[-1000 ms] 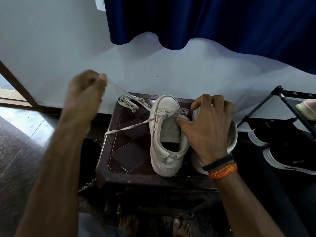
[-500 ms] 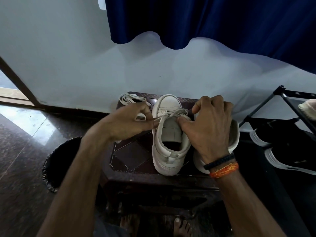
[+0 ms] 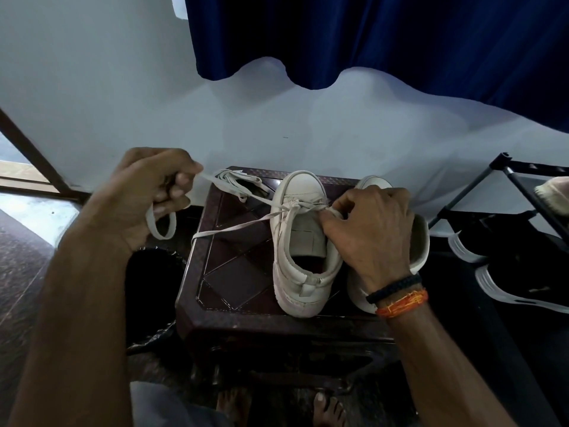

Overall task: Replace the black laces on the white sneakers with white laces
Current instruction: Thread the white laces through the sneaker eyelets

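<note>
Two white sneakers stand toes away from me on a dark brown stool. The left sneaker has a white lace threaded through its front eyelets. My left hand grips one end of that lace, stretched taut to the left of the shoe, with a loop hanging under the fist. My right hand pinches the lace at the shoe's right eyelets and lies over the right sneaker, hiding most of it. Another white lace lies bunched at the stool's far left corner.
A black bin stands on the floor left of the stool. A black shoe rack with dark white-soled shoes is at the right. A blue curtain hangs over the white wall behind. My bare feet show under the stool.
My left hand was at the shoe's eyelets half a second ago; it has pulled up and left with the lace, drawing it taut. My right hand stayed on the shoe.
</note>
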